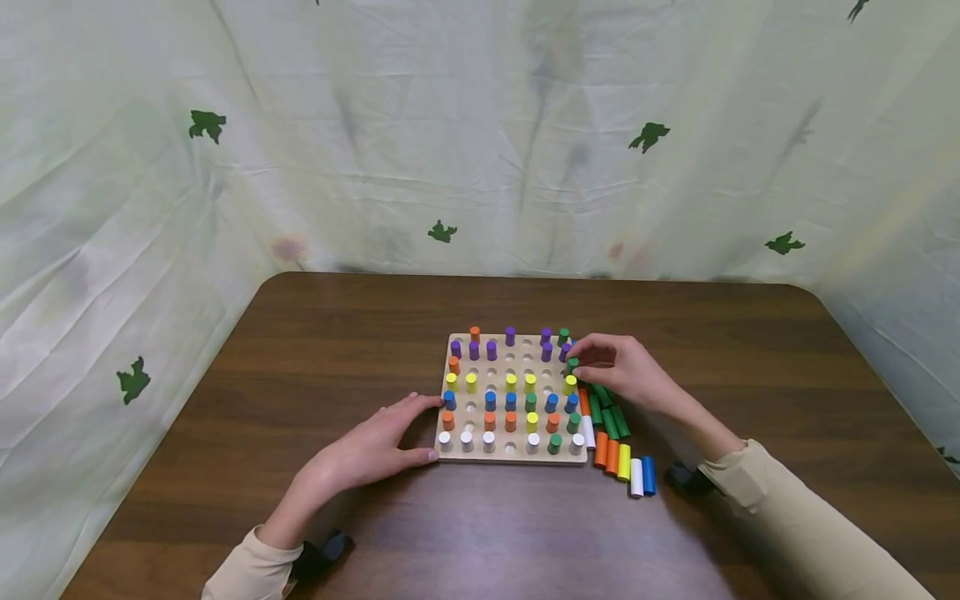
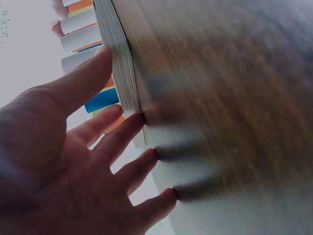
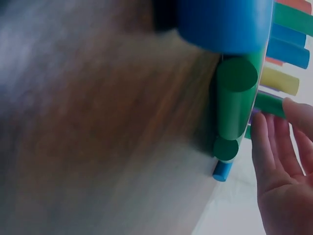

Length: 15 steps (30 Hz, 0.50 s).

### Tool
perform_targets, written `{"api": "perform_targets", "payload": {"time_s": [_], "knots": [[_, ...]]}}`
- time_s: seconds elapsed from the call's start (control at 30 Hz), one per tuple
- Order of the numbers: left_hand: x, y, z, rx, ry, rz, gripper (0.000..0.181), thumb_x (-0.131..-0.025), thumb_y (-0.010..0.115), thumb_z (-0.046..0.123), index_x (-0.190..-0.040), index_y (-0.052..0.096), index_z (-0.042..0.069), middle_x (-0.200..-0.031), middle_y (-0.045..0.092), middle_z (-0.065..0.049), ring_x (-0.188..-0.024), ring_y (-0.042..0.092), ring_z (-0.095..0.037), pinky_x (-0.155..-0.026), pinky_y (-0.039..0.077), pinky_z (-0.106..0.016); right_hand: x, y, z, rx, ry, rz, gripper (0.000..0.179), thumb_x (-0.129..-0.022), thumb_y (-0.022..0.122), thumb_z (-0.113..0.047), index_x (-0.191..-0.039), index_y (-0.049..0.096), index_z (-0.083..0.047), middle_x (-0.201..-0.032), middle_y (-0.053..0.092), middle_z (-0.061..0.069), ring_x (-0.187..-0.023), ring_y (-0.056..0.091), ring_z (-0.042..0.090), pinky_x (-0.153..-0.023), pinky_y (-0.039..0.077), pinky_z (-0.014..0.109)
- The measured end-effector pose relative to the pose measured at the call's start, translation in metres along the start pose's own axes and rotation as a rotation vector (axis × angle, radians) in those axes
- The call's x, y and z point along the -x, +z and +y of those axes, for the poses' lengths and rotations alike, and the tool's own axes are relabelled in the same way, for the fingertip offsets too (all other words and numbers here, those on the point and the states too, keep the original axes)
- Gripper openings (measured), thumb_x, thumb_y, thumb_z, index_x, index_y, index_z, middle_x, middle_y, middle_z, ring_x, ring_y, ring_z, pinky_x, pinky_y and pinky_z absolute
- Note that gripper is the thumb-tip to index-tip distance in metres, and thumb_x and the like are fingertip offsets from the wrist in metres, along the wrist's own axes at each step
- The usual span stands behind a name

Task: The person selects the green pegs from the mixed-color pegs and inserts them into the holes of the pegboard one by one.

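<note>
A light wooden pegboard (image 1: 501, 454) lies on the table, with rows of coloured pegs upright in its holes. My right hand (image 1: 626, 367) pinches a green peg (image 3: 269, 104) between thumb and fingers at the board's right edge, around the third row from the back. In the head view that green peg stands upright over the board. My left hand (image 1: 371, 442) rests at the board's left side, fingers spread. Its thumb touches the board's edge (image 2: 122, 68) in the left wrist view, and the other fingertips reach down to the table.
Loose pegs lie along the board's right side: several green pegs (image 1: 609, 422), orange pegs (image 1: 602, 450), a yellow peg (image 1: 624, 462), white pegs (image 1: 637, 477) and a blue peg (image 1: 648, 476). Behind the brown table (image 1: 360, 312) hangs a pale curtain (image 1: 480, 150).
</note>
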<state>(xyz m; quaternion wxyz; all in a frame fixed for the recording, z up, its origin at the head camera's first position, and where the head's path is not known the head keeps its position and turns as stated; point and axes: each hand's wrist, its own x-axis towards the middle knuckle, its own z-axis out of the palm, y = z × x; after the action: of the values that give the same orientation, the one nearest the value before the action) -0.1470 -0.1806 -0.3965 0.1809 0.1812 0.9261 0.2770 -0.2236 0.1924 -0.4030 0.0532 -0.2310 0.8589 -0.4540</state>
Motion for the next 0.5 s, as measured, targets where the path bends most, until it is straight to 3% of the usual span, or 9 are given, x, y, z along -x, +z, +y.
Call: {"api": "perform_targets", "payload": {"time_s": [0.5], "knots": [[0.0013,-0.0001,0.0004,0.007,0.005,0.002,0.07,-0.088,0.074,0.038,-0.147,0.043,0.016,-0.153,0.039,-0.011,-0.146,0.023,-0.034,-0.113,0.019,-0.061,-0.0022,0.004,-0.0049,0.033,0.034,-0.002,0.021,-0.09,0.073,-0.008,-0.111,0.069,-0.008,-0.107,0.069,0.006,-0.096,0.067,0.021,-0.083,0.056,0.034]]}}
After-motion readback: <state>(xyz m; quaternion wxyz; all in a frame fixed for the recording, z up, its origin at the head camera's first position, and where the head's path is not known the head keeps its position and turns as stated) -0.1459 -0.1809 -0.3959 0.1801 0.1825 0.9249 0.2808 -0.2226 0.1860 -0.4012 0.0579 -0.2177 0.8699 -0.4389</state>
